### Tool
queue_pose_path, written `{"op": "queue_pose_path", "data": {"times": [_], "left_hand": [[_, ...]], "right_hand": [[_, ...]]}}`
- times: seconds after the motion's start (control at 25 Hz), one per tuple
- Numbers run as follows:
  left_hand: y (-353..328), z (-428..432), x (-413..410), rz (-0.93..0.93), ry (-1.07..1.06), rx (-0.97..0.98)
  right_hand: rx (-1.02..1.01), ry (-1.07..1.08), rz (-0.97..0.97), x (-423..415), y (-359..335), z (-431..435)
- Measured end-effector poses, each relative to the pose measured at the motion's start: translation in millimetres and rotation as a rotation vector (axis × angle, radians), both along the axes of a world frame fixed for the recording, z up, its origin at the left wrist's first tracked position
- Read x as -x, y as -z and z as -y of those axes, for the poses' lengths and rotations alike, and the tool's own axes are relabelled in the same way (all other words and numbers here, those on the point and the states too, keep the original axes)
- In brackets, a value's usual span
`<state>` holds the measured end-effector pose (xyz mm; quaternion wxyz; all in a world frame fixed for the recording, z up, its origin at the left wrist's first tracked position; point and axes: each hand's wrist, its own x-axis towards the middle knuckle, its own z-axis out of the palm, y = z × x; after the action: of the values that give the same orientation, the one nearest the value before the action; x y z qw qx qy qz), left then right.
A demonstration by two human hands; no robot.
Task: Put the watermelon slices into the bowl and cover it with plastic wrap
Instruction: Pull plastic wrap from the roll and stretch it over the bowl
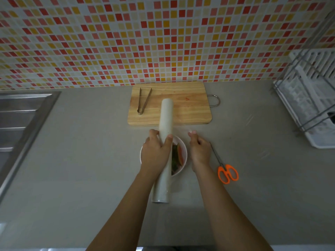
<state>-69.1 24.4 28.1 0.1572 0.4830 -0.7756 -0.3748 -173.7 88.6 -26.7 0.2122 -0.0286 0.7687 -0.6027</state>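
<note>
Surroundings: a wooden cutting board (170, 104) is laid on the grey bench (90, 160) against the tiled wall (145, 37), with metal tongs (143, 101) resting on its left part.
Right side: orange-handled scissors (225, 170) are laid flat on the bench just beside the right forearm; a white dish rack (308, 98) is seen at the far right.
Left side: a steel sink (21, 120) is set into the bench, well apart from the work.
Obstruction: the bowl (183, 156) is largely hidden by the plastic wrap roll (164, 151) and the left hand, so only its right part is seen.
Watermelon slices (178, 154): seen inside the bowl, rind and red flesh showing, right of the roll.
Plastic wrap roll: held lengthwise over the bowl, its far end above the near edge of the cutting board, its near end pointing toward the person.
Left hand (155, 151): its grip is closed around the middle of the roll, thumb on the right side of the roll.
Right hand (198, 147): its grip is pinched narrow just right of the bowl; a faint film edge is seen near the fingertips (192, 132), but whether it is held cannot be told.
</note>
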Motion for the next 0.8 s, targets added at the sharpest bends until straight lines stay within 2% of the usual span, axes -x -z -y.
{"op": "queue_pose_path", "data": {"times": [0.24, 0.36, 0.4, 0.48, 0.64, 0.8], "left_hand": [[12.4, -9.3, -15.2, -0.001, -0.043, 0.08], [13.0, -12.5, -12.2, 0.0, -0.03, 0.12], [13.6, -12.5, -11.8, 0.004, -0.025, 0.121], [15.0, -11.4, -12.4, 0.007, -0.017, 0.119], [15.1, -11.4, -12.7, -0.007, -0.018, 0.104], [15.7, -12.9, -13.0, -0.024, -0.017, 0.096]], "right_hand": [[-0.09, -0.073, 0.139, -19.7, 22.4, -3.8], [0.037, -0.047, 0.442, -17.5, 17.8, -6.8], [0.065, -0.017, 0.487, -15.2, 16.5, -9.6], [0.006, -0.019, 0.417, -14.5, 15.5, -15.6], [-0.24, -0.159, 0.147, -44.8, -0.9, -33.6], [-0.16, -0.164, 0.216, -82.3, -8.4, -53.1]]}}
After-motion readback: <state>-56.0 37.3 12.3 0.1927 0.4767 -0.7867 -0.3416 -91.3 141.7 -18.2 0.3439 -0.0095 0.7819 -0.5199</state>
